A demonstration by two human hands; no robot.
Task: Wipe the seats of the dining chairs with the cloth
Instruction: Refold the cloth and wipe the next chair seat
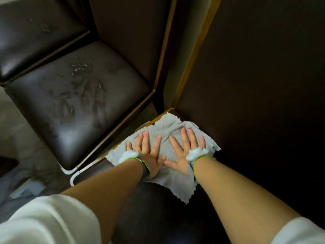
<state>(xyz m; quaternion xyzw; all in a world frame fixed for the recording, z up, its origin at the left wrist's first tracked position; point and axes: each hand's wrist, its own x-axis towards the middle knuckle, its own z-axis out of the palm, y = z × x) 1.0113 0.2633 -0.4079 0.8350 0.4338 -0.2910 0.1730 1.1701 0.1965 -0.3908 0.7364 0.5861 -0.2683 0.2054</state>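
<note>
You press your left hand (pixel 149 152) and right hand (pixel 182 152) flat, fingers spread, on the grey cloth (pixel 168 132) at the nearest chair seat (pixel 158 208)'s far corner. Wiping looks underway; next, likely sweep toward yourself, then the scuffed neighbouring seat (pixel 75 103).

Both hands (pixel 167 152) (fingers spread) press cloth (pixel 168 184) onto seat (pixel 149 217).

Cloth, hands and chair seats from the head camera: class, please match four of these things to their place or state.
1. cloth
2. left hand
3. middle chair seat
4. far chair seat

a. top left corner of view
b. flat on the cloth, fingers spread
c. pale blue, spread on the near seat
d. dark, glossy, scuffed, left of the cloth

Pairs: 1-c, 2-b, 3-d, 4-a
</note>
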